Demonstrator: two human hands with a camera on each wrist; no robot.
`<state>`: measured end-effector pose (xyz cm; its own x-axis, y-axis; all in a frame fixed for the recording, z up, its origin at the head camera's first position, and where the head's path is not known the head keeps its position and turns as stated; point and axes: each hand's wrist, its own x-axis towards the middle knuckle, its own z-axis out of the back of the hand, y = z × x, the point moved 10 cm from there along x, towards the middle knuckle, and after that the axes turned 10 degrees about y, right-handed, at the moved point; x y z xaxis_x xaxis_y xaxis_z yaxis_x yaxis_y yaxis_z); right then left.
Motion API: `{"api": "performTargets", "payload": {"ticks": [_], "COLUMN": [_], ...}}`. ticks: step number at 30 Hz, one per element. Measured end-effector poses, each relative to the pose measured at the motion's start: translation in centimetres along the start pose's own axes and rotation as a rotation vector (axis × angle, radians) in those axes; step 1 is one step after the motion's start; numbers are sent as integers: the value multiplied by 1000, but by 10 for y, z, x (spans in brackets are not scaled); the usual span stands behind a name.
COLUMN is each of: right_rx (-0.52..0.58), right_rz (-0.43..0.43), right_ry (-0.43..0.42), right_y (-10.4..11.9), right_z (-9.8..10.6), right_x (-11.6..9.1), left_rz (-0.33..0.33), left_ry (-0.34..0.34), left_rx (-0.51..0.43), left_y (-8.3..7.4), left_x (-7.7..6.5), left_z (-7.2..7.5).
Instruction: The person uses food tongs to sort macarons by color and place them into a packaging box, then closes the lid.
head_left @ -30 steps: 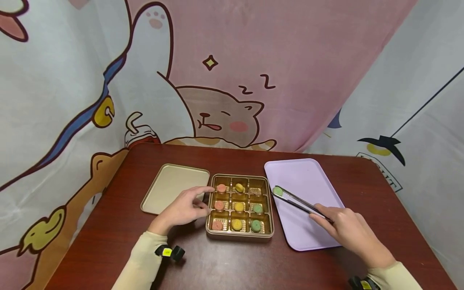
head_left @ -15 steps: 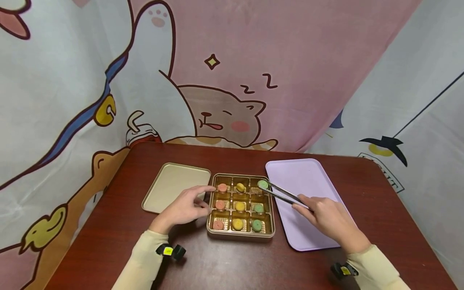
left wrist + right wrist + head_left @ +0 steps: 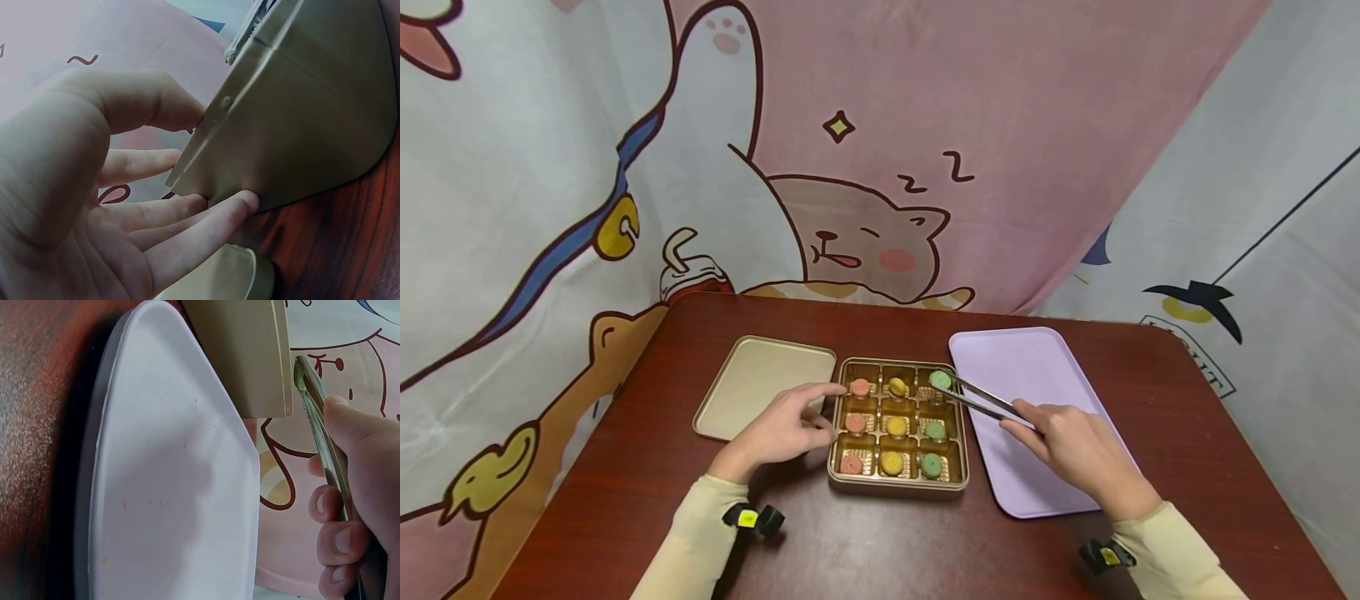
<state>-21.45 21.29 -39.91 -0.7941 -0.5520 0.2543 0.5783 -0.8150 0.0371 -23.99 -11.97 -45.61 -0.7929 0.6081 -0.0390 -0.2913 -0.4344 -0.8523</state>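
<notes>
My right hand [image 3: 1078, 446] grips metal tongs [image 3: 988, 397], reaching in from the right. Between the tong tips, at the back right compartment of a gold divided tin [image 3: 898, 486], is a green macaron [image 3: 940, 380]; whether it touches the bottom cannot be told. The right wrist view shows the macaron's edge [image 3: 300, 378] at the tips, above the tin's rim. My left hand [image 3: 786, 429] rests its fingertips against the tin's left wall [image 3: 300, 131], fingers spread. Pink macarons [image 3: 855, 422] fill the left column, yellow ones [image 3: 897, 427] the middle, and green ones [image 3: 931, 465] the right.
A gold lid [image 3: 767, 379] lies left of the tin, behind my left hand. On the right, a lilac tray [image 3: 1022, 358] carries only small crumbs in the right wrist view. All stand on a dark red-brown table [image 3: 865, 550], with a printed cloth [image 3: 1037, 150] behind.
My right hand has moved left with the tongs, carrying the green macaron from over the tray's edge to the tin's back right compartment. The left hand stays at the tin's side.
</notes>
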Motion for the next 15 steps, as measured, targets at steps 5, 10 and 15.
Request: {"api": "performTargets", "payload": {"ticks": [5,10,15], "right_rx": [4,19,37], "right_rz": [-12,-3,5], "right_ry": [13,-5,-20], "right_y": [0,1,2], "right_z": [-1,2,5], "right_x": [1,1,0], "left_rz": [0,6,7], "left_ry": [0,-2,-3], "left_rx": [-1,4,8], "left_y": [-1,0,1], "left_x": [1,1,0], "left_z": [0,0,0]}}
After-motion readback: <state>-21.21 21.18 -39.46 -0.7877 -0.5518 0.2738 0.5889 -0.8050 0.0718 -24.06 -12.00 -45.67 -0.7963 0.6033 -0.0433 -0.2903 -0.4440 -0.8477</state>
